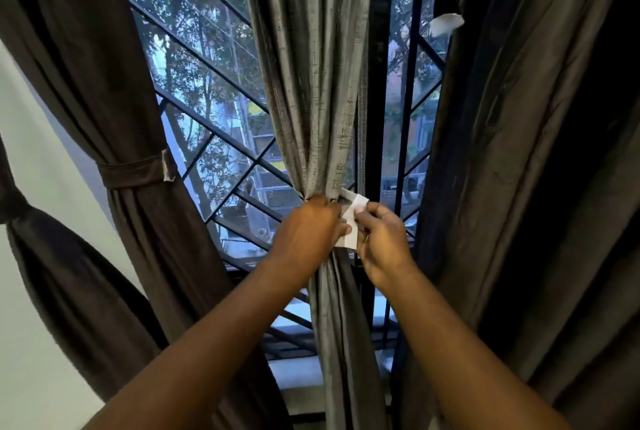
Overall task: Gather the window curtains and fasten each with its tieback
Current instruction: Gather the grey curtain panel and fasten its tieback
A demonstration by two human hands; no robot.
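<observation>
A grey middle curtain (318,83) hangs in front of the window, bunched into a narrow waist. My left hand (308,229) grips that gathered waist. My right hand (381,239) pinches the white end of its tieback (351,222) right beside the left hand's fingertips. On the left, a dark brown curtain (114,83) is held gathered by a matching tieback (135,173) with a white end. A dark curtain (526,152) hangs loose on the right, and a white tieback end (446,24) dangles near its top edge.
Black diagonal window bars (214,139) stand behind the curtains, with trees and buildings outside. A white wall (41,187) is at the left, and another gathered dark curtain (52,274) crosses it. The window sill (294,374) lies below.
</observation>
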